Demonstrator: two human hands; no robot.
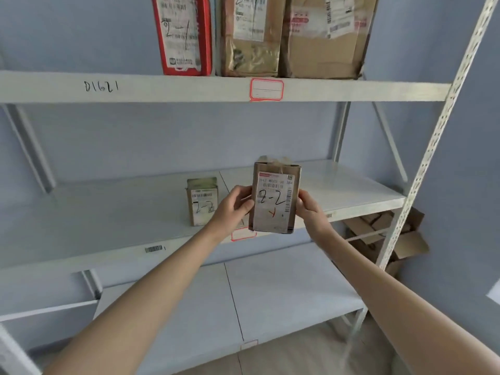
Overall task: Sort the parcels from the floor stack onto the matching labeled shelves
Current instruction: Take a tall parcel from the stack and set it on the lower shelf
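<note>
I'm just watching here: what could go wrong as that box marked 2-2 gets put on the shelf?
1. The tall brown cardboard parcel marked 2-2 is upright and narrow, held by the left hand and right hand at its sides; set near the white middle shelf edge, it might tip off.
2. The small brown parcel also marked 2-2 stands close by and could get knocked over.

1. Both bare arms reached forward and slightly inward.
2. The left hand (232, 205) gripped the parcel (274, 203) with curled fingers.
3. The right hand (310, 209) clasped its opposite edge.
</note>
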